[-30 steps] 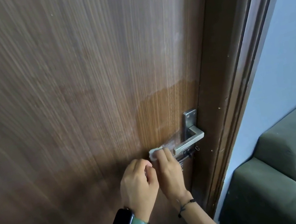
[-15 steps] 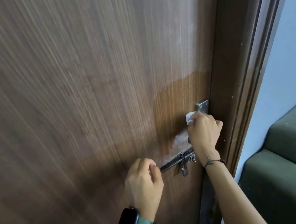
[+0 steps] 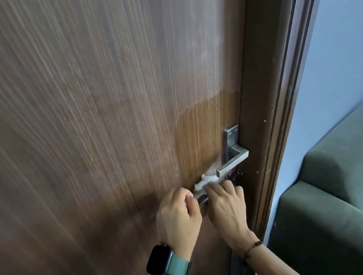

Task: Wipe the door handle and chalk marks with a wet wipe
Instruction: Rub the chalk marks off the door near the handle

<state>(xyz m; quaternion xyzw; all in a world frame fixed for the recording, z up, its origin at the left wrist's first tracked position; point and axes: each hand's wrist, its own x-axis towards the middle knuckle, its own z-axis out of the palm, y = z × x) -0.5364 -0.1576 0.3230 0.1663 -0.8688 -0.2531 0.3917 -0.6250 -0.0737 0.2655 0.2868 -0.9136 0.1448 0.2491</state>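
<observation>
Pressing wet wipe [image 3: 202, 184] w/ right hand [image 3: 227, 203] below door handle [image 3: 233, 164], left hand [image 3: 178, 218] beside.

wet wipe [image 3: 202, 184] left of door handle [image 3: 232, 163] | sofa [image 3: 340, 196] right of door [image 3: 80, 129]

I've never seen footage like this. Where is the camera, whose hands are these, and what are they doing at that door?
There is no machine here: a person wears one wide-angle camera on the head, looking forward and down, so you see their own two hands from above. The left hand, the one with the dark watch on a green strap, is curled round the end of a metal bar on the wooden door. The right hand presses a white wet wipe against the door, just below the silver door handle. Pale chalk marks smear the wood beside the handle, and a darker patch above looks damp. A green sofa stands to the right.
</observation>
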